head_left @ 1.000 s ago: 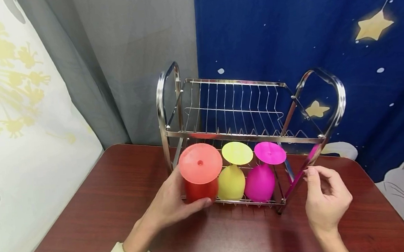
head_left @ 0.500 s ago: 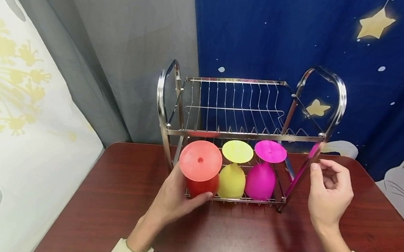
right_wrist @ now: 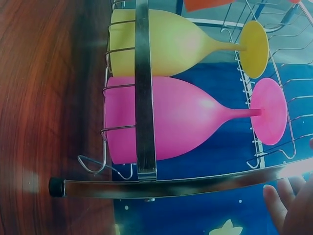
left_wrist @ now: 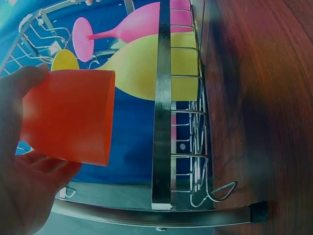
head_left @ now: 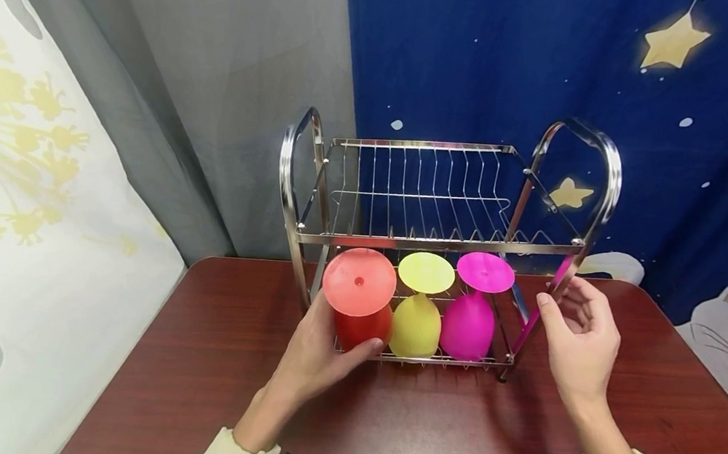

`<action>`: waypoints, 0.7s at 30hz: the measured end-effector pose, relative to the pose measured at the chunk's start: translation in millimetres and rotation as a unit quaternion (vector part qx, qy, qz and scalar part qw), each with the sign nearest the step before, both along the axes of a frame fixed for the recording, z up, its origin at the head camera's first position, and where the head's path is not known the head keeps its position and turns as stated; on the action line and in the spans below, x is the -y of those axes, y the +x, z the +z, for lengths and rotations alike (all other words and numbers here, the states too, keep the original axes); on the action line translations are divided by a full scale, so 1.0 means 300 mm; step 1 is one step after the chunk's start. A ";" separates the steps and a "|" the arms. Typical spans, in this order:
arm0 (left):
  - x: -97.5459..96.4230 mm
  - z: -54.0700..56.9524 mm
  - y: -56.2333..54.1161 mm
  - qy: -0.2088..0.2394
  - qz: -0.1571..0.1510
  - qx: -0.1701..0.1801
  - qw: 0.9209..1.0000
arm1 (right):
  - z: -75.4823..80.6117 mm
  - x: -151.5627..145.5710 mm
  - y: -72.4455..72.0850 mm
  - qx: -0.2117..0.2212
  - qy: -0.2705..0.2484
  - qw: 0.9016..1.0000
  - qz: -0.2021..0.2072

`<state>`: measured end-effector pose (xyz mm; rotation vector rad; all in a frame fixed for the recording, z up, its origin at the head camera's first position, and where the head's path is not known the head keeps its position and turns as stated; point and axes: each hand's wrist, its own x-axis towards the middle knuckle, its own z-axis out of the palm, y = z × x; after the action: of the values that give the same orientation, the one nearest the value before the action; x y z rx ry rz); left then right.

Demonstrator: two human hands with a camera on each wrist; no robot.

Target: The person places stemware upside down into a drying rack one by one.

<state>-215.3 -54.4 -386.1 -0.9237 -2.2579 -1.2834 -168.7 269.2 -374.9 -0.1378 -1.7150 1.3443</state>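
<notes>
Upside down, a red plastic wine glass [head_left: 362,326] is gripped round its bowl by my left hand [head_left: 313,352], thumb at the front. In the left wrist view, its rim is apart from the front bar of the lower shelf. Beside it, a yellow wine glass [head_left: 415,328] and a pink wine glass [head_left: 468,326] stand inverted on the lower shelf of the metal dish rack [head_left: 431,244]. At the rack's right front leg, my right hand [head_left: 582,345] holds the tube, thumb on one side and fingers on the other.
The rack's upper shelf [head_left: 423,190] of wire slots sits above the glasses. Under the rack is a dark red-brown table [head_left: 229,328]. Behind it hang a grey curtain [head_left: 250,70] and a blue starry curtain [head_left: 484,40].
The red wine glass and my left hand have moved slightly up and away in the head view. My right hand drew off to the right, then came back to the rack's leg.
</notes>
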 end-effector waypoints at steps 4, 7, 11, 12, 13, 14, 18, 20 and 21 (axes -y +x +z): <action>-0.002 -0.009 -0.006 0.003 0.004 0.005 1.000 | 0.000 0.002 -0.003 -0.002 0.008 1.000 0.011; -0.001 -0.018 -0.011 0.003 0.007 0.007 1.000 | -0.003 0.001 -0.005 -0.002 0.001 1.000 0.013; -0.004 -0.033 -0.014 0.000 0.015 0.008 1.000 | -0.005 -0.001 -0.008 0.005 -0.003 1.000 0.006; -0.005 -0.036 -0.014 -0.002 0.018 0.007 1.000 | -0.005 -0.001 -0.008 0.006 -0.002 1.000 0.005; -0.006 -0.040 -0.014 -0.006 0.020 0.008 1.000 | -0.004 -0.001 -0.007 0.007 0.000 1.000 0.004; -0.008 -0.041 -0.014 -0.008 0.022 0.008 1.000 | -0.004 0.000 -0.007 0.007 0.002 1.000 0.004; -0.011 -0.048 -0.016 -0.025 0.038 0.002 0.999 | 0.000 0.003 -0.006 0.008 0.012 1.000 0.005; -0.013 -0.052 -0.018 -0.030 0.048 -0.003 0.998 | 0.003 0.004 -0.006 0.008 0.016 1.000 0.006; -0.013 -0.053 -0.018 -0.032 0.053 -0.005 0.998 | 0.004 0.005 -0.006 0.007 0.019 1.000 0.006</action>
<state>-220.7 -50.5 -402.0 -0.8181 -2.3197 -1.1646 -170.4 267.8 -373.8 -0.1166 -1.7545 1.3217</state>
